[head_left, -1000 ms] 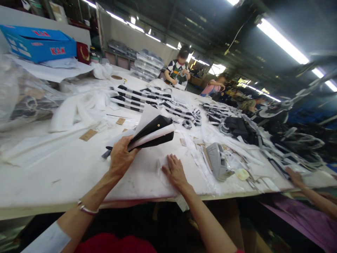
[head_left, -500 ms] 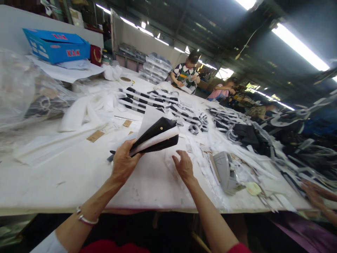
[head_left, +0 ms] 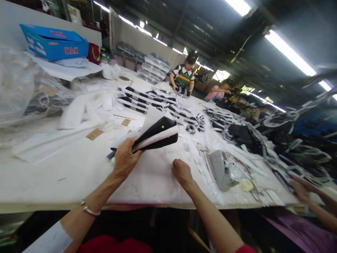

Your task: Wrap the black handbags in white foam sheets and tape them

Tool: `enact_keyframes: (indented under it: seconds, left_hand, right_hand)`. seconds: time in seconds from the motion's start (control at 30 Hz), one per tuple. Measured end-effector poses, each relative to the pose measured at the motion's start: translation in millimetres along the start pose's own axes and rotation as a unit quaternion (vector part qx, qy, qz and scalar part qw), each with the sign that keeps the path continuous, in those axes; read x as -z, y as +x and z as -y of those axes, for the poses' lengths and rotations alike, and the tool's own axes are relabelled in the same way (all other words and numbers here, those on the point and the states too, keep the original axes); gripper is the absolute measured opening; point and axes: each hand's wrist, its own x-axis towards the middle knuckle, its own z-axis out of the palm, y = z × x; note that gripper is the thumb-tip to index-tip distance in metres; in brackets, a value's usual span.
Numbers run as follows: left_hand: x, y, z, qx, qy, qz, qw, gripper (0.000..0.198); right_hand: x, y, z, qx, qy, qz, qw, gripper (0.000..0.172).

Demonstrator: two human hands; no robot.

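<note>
I am gripping with the left hand [head_left: 126, 158], its fingers closing around the left end of a black folded piece [head_left: 155, 130] and holding it above the table [head_left: 79, 186]. A white sheet [head_left: 158, 136] is lying between its flaps. The right hand [head_left: 182, 172] is curling just beside; I cannot tell whether it is pinching anything. I am judging this step as handling the piece, the next move calling for a steady left grip. Farther out, a blue box [head_left: 54, 44] is hiding its inside; a clear plastic bag [head_left: 15, 82] is bulging, contents unclear.
</note>
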Motion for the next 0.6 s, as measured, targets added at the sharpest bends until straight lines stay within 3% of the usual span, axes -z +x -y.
enact_keyframes:
  seconds: [0.1,0.17,0.2,0.27,0.3,0.33,0.37,0.4,0.47,0.53,0.6]
  left_hand:
    - [1.5,4.1,-0.7,0.009,-0.011,0.002,1.000,0.038]
    - [2.6,6.5,-1.6,0.013,-0.015,0.005,1.000,0.038]
    - [3.1,7.3,-2.1,0.012,-0.015,0.008,1.000,0.038]
    - [3.6,8.0,-2.5,0.005,-0.010,0.014,1.000,0.039]
    - [3.4,7.6,-2.5,-0.002,-0.004,0.018,1.000,0.039]
    - [2.9,6.8,-2.1,-0.011,0.003,0.023,1.000,0.039]
    - [2.1,5.5,-1.6,-0.023,0.011,0.027,0.999,0.039]
    - [1.0,3.7,-1.0,-0.036,0.019,0.029,0.999,0.038]
    - [-2.0,-0.6,0.2,-0.065,0.037,0.027,0.997,0.036]
    - [-5.3,-4.9,0.7,-0.094,0.051,0.022,0.994,0.035]
    - [-8.3,-8.4,0.5,-0.120,0.063,0.018,0.991,0.034]
  right_hand:
    - [5.3,-1.7,4.2,-0.027,0.100,0.000,0.995,0.015]
    - [1.4,-13.3,6.1,-0.050,0.212,0.004,0.976,0.021]
    - [-2.8,-22.0,6.2,-0.076,0.299,0.016,0.951,0.020]
    - [-13.4,-42.9,4.3,-0.153,0.475,0.078,0.863,0.019]
    - [-18.1,-53.5,2.1,-0.190,0.532,0.125,0.816,0.021]
    - [-21.1,-63.2,-0.8,-0.216,0.551,0.175,0.787,0.024]
    - [-21.9,-71.2,-4.3,-0.227,0.527,0.221,0.788,0.025]
    - [-20.2,-76.8,-8.0,-0.228,0.478,0.257,0.808,0.025]
    - [-10.8,-80.5,-15.1,-0.204,0.340,0.256,0.882,0.023]
    - [0.2,-75.7,-20.0,-0.127,0.191,0.159,0.960,0.023]
    - [4.1,-66.4,-22.0,0.002,0.072,0.038,0.997,0.031]
